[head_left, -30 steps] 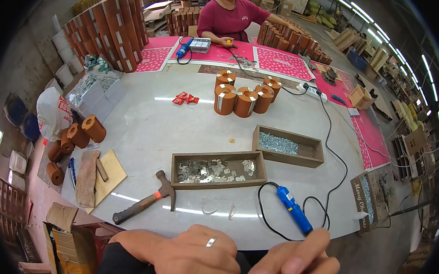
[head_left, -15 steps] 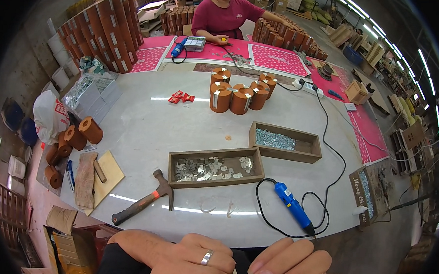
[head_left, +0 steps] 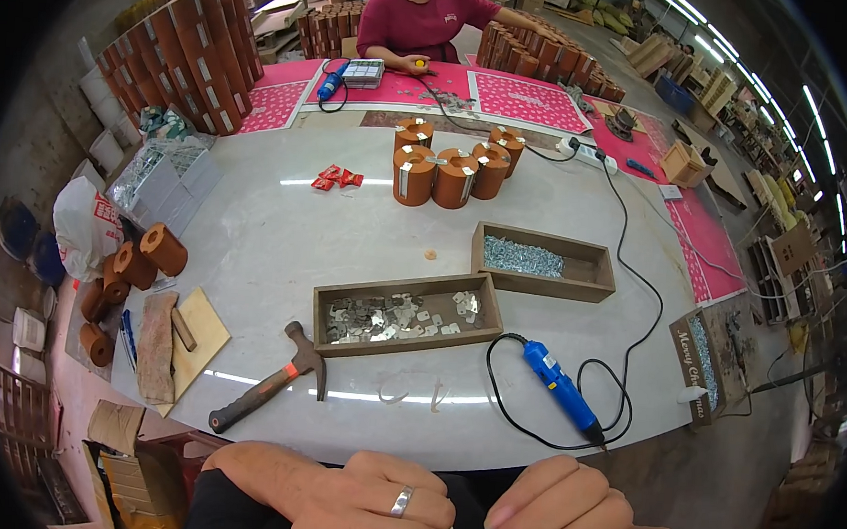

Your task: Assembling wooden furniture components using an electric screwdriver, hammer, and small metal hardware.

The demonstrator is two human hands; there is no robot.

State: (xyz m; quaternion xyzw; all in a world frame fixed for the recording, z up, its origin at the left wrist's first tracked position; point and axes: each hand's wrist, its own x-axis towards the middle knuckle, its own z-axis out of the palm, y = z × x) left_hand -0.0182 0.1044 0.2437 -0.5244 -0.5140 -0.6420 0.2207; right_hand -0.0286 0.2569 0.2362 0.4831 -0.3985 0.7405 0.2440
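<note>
At the table's near edge, my left hand (head_left: 373, 501) is closed, its fingers curled, a silver ring on one. A sliver of something pale shows by its fingertips; I cannot make out what it is. My right hand (head_left: 569, 512) is beside it with bent fingers pressed together, and whatever it may grip is hidden. Nearest to the left hand lies a claw hammer (head_left: 269, 386) with a dark handle. Beyond the right hand rests a blue electric screwdriver (head_left: 562, 392) with its black cord looped. A wooden box (head_left: 409, 348) of small metal plates sits past them.
Another wooden box (head_left: 556, 286) holds small screws. Several brown cylinders (head_left: 454, 180) with metal plates stand farther back, near red packets (head_left: 337, 177). More brown cylinders (head_left: 164, 249) and a wooden board (head_left: 201, 339) lie at left. Across the pink-covered table sits a co-worker (head_left: 427, 20).
The whole view has shifted slightly, so the table's things appear a little farther left and higher. My hands stay curled close together at the near edge.
</note>
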